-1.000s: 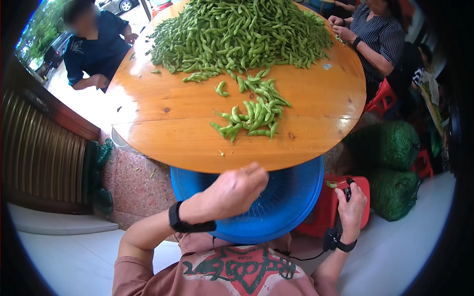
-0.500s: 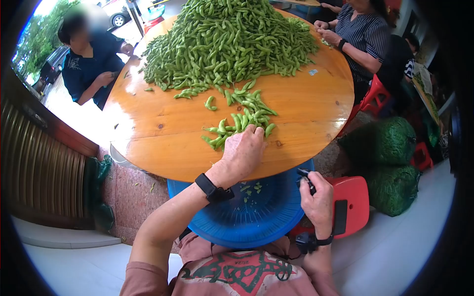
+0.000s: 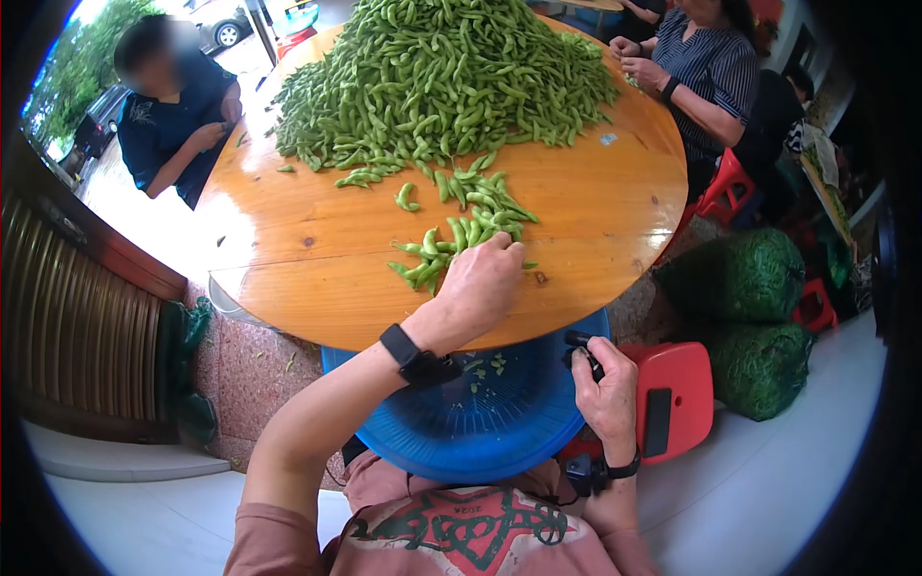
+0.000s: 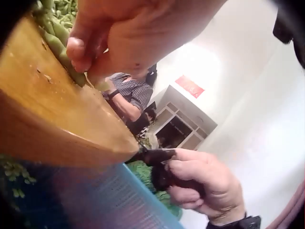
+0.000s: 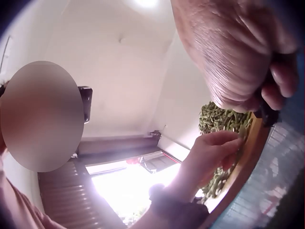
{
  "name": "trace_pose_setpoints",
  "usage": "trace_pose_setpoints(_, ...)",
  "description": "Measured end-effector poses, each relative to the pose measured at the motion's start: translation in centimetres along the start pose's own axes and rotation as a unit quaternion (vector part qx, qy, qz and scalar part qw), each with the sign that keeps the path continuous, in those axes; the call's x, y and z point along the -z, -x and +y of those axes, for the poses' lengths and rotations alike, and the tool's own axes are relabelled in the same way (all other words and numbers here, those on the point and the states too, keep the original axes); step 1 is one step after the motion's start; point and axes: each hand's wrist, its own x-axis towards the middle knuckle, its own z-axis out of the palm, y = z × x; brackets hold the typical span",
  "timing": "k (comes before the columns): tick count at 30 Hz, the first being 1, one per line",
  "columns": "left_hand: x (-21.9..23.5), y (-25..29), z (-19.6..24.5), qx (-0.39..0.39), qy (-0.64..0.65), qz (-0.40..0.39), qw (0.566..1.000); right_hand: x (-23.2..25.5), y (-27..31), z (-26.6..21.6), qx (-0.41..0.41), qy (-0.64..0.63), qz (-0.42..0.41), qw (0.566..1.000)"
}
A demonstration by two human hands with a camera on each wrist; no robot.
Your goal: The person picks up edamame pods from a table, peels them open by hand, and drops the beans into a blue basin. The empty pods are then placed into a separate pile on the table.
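On the round wooden table [image 3: 317, 278] lies a loose cluster of green edamame pods [image 3: 413, 274], spread in front of a tall heap of pods [image 3: 432, 86]. My left hand [image 3: 480, 288] reaches over the near edge into this cluster. Its thumb and fingertips pinch an edamame pod [image 4: 62, 50], partly hidden by the fingers. Lower right, beyond the table edge, my right hand [image 3: 607, 394] grips black-handled scissors [image 3: 583, 350]; their blades are hardly visible. Below both hands sits a blue basin [image 3: 384, 422] holding a few pods and small bits.
A red stool [image 3: 696, 384] stands right of the basin, with green net sacks [image 3: 759, 365] behind it. One person [image 3: 173, 115] sits at the table's far left, another [image 3: 706, 86] at the far right. A single pod [image 3: 406, 198] lies apart on the tabletop.
My left hand has gone from above the basin forward to the pods on the table. The right hand with the scissors has come left, from over the red stool to the basin's rim.
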Motion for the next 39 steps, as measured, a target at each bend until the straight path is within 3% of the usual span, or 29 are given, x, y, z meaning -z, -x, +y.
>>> trace_pose_setpoints(3,0.9,1.9,0.2,0.004,0.120,0.062,0.991,-0.5,-0.1,0.0,-0.052,-0.062,-0.046,0.996)
trace_pose_setpoints(5,2.5,3.4,1.6,0.019,0.194,0.083,0.977,-1.3,-0.3,-2.1,-0.189,-0.286,-0.066,0.937)
trace_pose_setpoints(6,3.6,4.3,2.5,0.133,0.354,-0.006,0.926,-1.8,-0.3,-2.4,-0.191,-0.286,-0.065,0.937)
trace_pose_setpoints(7,3.9,5.2,3.1,0.240,0.496,-0.094,0.829,-2.2,-0.3,-2.6,-0.196,-0.371,-0.089,0.903)
trace_pose_setpoints(8,3.6,6.1,3.4,0.241,0.496,-0.095,0.829,-2.5,-0.3,-2.8,-0.198,-0.452,-0.113,0.862)
trace_pose_setpoints(10,3.1,8.1,3.9,0.240,0.600,-0.069,0.760,-2.8,0.0,-3.2,-0.201,-0.478,-0.142,0.843)
trace_pose_setpoints(11,3.1,8.7,4.1,0.252,0.607,-0.056,0.752,-3.0,0.1,-3.4,-0.208,-0.490,-0.158,0.832)
trace_pose_setpoints(15,1.9,10.6,4.1,0.254,0.612,-0.021,0.749,-3.1,0.6,-3.1,-0.226,-0.508,-0.205,0.805)
trace_pose_setpoints(17,1.2,11.2,4.2,0.221,0.560,0.018,0.798,-3.3,0.8,-3.0,-0.234,-0.508,-0.217,0.800)
trace_pose_setpoints(18,0.9,11.5,4.1,0.222,0.560,0.018,0.798,-3.5,0.9,-2.7,-0.229,-0.498,-0.216,0.808)
trace_pose_setpoints(20,0.4,11.9,4.0,0.142,0.423,0.073,0.892,-3.7,1.1,-2.6,-0.224,-0.488,-0.216,0.816)
trace_pose_setpoints(21,0.4,12.0,4.2,0.143,0.423,0.072,0.892,-3.7,1.2,-2.6,-0.221,-0.484,-0.215,0.819)
trace_pose_setpoints(23,0.9,12.0,4.8,0.024,0.353,0.132,0.926,-3.6,1.4,-2.5,-0.220,-0.481,-0.214,0.822)
trace_pose_setpoints(24,1.0,12.2,5.0,0.024,0.353,0.131,0.926,-3.5,1.5,-2.2,-0.240,-0.537,-0.232,0.774)
trace_pose_setpoints(25,1.2,12.6,5.0,0.133,0.597,0.064,0.788,-3.3,1.6,-1.9,-0.258,-0.591,-0.249,0.722)
trace_pose_setpoints(26,1.4,12.8,5.0,0.229,0.785,-0.008,0.576,-3.2,1.7,-1.6,-0.259,-0.592,-0.248,0.722)
trace_pose_setpoints(27,1.5,13.0,4.8,0.225,0.833,-0.035,0.505,-3.1,1.9,-1.3,-0.264,-0.607,-0.271,0.699)
trace_pose_setpoints(28,1.5,13.1,4.5,0.226,0.832,-0.035,0.504,-3.1,2.0,-1.2,-0.268,-0.621,-0.295,0.674)
trace_pose_setpoints(30,1.2,13.4,3.8,0.233,0.862,-0.103,0.439,-2.6,1.7,-1.9,-0.265,-0.599,-0.303,0.692)
trace_pose_setpoints(31,1.2,13.4,3.9,0.234,0.861,-0.103,0.439,-2.3,1.5,-2.1,-0.248,-0.514,-0.307,0.762)
trace_pose_setpoints(32,1.1,13.4,4.2,0.241,0.792,-0.103,0.551,-2.2,1.5,-2.2,-0.229,-0.422,-0.307,0.822)
trace_pose_setpoints(33,1.0,13.5,4.3,0.245,0.709,-0.102,0.654,-2.4,1.6,-2.5,-0.231,-0.422,-0.307,0.821)
trace_pose_setpoints(34,0.9,13.5,4.2,0.246,0.709,-0.102,0.653,-2.9,1.7,-2.9,-0.062,-0.282,-0.264,0.920)
trace_pose_setpoints(35,0.9,13.5,4.0,0.246,0.651,-0.105,0.711,-3.2,1.8,-3.2,0.111,-0.125,-0.206,0.964)
trace_pose_setpoints(37,1.5,13.3,4.2,0.220,0.515,-0.090,0.824,-3.2,1.9,-3.4,0.084,-0.125,-0.206,0.967)
trace_pose_setpoints(38,2.0,13.3,4.4,0.221,0.515,-0.090,0.823,-3.2,1.9,-3.4,0.056,-0.125,-0.204,0.969)
trace_pose_setpoints(39,2.6,13.2,4.3,0.196,0.431,-0.123,0.872,-3.3,2.1,-3.1,0.064,-0.123,-0.203,0.969)
